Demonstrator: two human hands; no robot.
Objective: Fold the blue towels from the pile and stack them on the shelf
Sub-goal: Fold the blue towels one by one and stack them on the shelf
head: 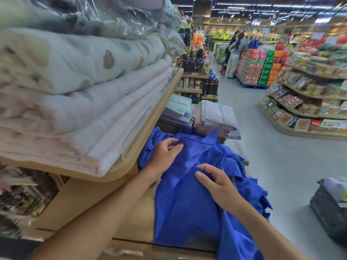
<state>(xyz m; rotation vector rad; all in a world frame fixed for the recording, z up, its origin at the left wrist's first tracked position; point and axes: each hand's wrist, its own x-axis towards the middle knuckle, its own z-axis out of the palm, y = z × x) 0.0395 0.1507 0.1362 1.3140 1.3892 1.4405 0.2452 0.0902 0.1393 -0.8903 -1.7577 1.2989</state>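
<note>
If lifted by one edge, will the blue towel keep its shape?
Likely not: the blue towel drapes in soft folds, so it should sag. Probably light: left hand and right hand pinch its folds easily.

Supermarket aisle: tiered shelves [293,117] are carrying packaged food on the right, boxed goods [256,72] are sitting stacked on a blue pallet [251,85], folded quilts [75,87] are lying on a wooden shelf [150,126], flasks [210,85] are lining racks, and shoppers [233,53] are standing further down.
</note>
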